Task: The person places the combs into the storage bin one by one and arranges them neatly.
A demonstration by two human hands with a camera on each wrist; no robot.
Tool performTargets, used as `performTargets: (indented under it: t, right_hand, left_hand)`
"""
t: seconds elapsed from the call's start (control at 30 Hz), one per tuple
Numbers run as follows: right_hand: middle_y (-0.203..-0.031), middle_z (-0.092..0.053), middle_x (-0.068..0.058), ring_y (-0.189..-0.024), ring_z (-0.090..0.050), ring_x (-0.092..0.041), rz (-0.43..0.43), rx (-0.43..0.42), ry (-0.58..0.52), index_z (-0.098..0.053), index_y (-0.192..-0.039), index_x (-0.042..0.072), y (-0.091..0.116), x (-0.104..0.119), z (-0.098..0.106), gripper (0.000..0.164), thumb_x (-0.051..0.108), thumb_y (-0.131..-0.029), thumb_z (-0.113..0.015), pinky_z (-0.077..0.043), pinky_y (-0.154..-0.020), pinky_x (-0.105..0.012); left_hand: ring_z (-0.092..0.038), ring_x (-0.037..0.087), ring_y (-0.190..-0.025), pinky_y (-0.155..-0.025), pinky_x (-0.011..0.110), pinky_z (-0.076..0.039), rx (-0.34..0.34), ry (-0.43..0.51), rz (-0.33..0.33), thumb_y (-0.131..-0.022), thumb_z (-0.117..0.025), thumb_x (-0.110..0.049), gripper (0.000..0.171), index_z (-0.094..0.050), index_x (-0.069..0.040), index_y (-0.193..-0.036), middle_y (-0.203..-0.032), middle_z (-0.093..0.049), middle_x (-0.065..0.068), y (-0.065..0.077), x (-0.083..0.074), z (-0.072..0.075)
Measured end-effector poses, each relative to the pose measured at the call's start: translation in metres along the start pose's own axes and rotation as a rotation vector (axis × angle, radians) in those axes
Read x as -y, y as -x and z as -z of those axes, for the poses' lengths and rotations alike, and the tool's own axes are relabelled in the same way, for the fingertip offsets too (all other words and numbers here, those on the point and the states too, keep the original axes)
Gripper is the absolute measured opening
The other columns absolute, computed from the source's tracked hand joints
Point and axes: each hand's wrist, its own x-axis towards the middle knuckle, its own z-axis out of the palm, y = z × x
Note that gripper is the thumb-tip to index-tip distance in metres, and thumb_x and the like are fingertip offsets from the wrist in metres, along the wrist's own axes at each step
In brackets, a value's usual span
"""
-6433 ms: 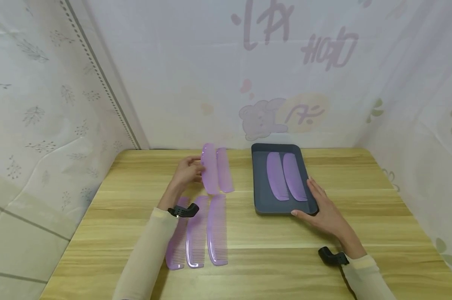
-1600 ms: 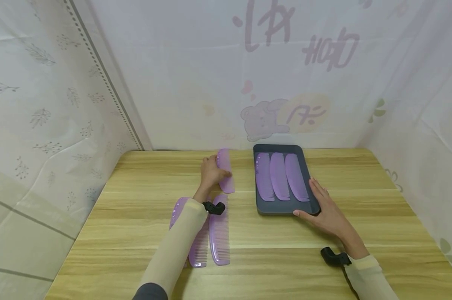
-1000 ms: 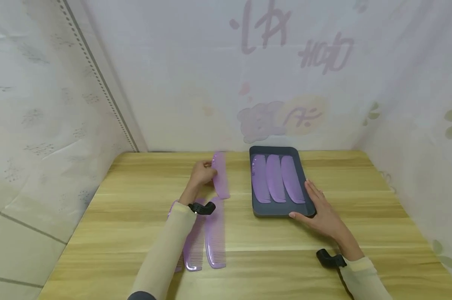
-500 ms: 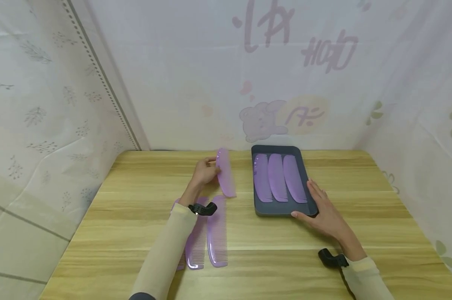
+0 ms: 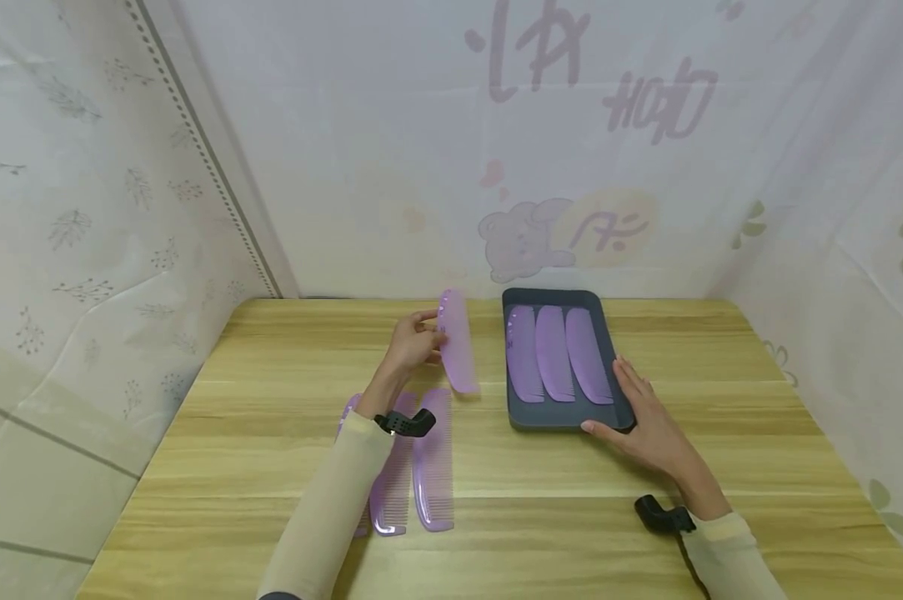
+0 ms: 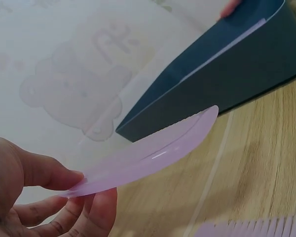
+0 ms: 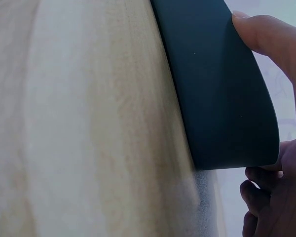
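Observation:
My left hand (image 5: 413, 342) pinches a translucent purple comb (image 5: 459, 346) between thumb and fingers along its curved back. In the left wrist view that comb (image 6: 153, 153) is raised and tilted above the table, its far end overlapping the tray's side wall. A dark blue-grey rectangular tray (image 5: 544, 417) stands right of it, holding three purple combs side by side, among them a middle comb (image 5: 554, 354). My right hand (image 5: 646, 425) grips the tray's near right corner, thumb on the near rim and fingers along the right side. The right wrist view shows the thumb (image 7: 271, 37) at the rim.
Three more combs lie on the wooden table (image 5: 571, 533) at the near left, including a rightmost comb (image 5: 433, 458). My left forearm and its black wrist camera (image 5: 408, 422) partly cover the others. A printed cloth wall (image 5: 383, 167) rises behind the table.
A third comb has come into the tray. My left hand has since picked up another comb from the table's back and moved it slightly right. My right hand stays at the tray corner.

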Motion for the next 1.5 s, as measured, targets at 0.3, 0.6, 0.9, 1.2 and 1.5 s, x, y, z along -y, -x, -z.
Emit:
performTargets:
  t: [0.3, 0.6, 0.9, 1.2, 1.5]
  right_hand:
    - [-0.173, -0.007, -0.016, -0.158, -0.009, -0.046, -0.017, 0.008, -0.011, -0.008, -0.166, 0.012, -0.001, 0.000, 0.001, 0.114, 0.051, -0.086, -0.079, -0.008, -0.127, -0.065]
    - [-0.173, -0.008, -0.015, -0.158, -0.011, -0.045, -0.028, 0.006, -0.002, -0.009, -0.166, 0.012, -0.001, 0.001, 0.002, 0.114, 0.052, -0.085, -0.079, -0.009, -0.127, -0.064]
    - [-0.173, -0.008, -0.017, -0.158, -0.010, -0.045, -0.022, 0.015, -0.006, -0.008, -0.166, 0.011, 0.000, 0.001, 0.002, 0.113, 0.051, -0.086, -0.079, -0.008, -0.128, -0.064]
    - [-0.173, -0.008, -0.016, -0.158, -0.011, -0.045, -0.025, 0.013, -0.007, -0.009, -0.166, 0.011, 0.001, 0.003, 0.000, 0.114, 0.051, -0.086, -0.079, -0.009, -0.128, -0.064]
    - [-0.173, -0.008, -0.016, -0.158, -0.010, -0.045, -0.025, 0.015, -0.011, -0.008, -0.166, 0.011, 0.000, 0.002, 0.000, 0.114, 0.051, -0.086, -0.079, -0.008, -0.128, -0.064]
  left_hand:
    - [-0.069, 0.019, -0.084, -0.071, 0.034, -0.064, 0.041, 0.042, -0.019, -0.095, -0.062, 0.000, 0.056, -0.048, -0.006, -0.149, -0.122, -0.063, 0.018, 0.007, -0.007, -0.008]
    - [-0.069, 0.019, -0.083, -0.066, 0.032, -0.064, 0.049, 0.060, -0.026, -0.094, -0.062, 0.001, 0.055, -0.050, -0.005, -0.147, -0.114, -0.061, 0.014, 0.012, -0.010, -0.018]
    - [-0.069, 0.020, -0.084, -0.065, 0.030, -0.063, 0.071, 0.072, -0.055, -0.094, -0.062, 0.002, 0.053, -0.052, -0.006, -0.146, -0.115, -0.063, 0.015, 0.016, -0.011, -0.029]
    - [-0.068, 0.018, -0.079, -0.061, 0.031, -0.063, 0.077, 0.096, -0.075, -0.092, -0.062, 0.004, 0.053, -0.054, -0.003, -0.144, -0.110, -0.066, 0.016, 0.014, -0.009, -0.043]
    - [-0.068, 0.017, -0.079, -0.059, 0.025, -0.061, 0.104, 0.118, -0.079, -0.093, -0.063, 0.004, 0.054, -0.053, -0.004, -0.145, -0.111, -0.065, 0.015, 0.014, -0.015, -0.058]
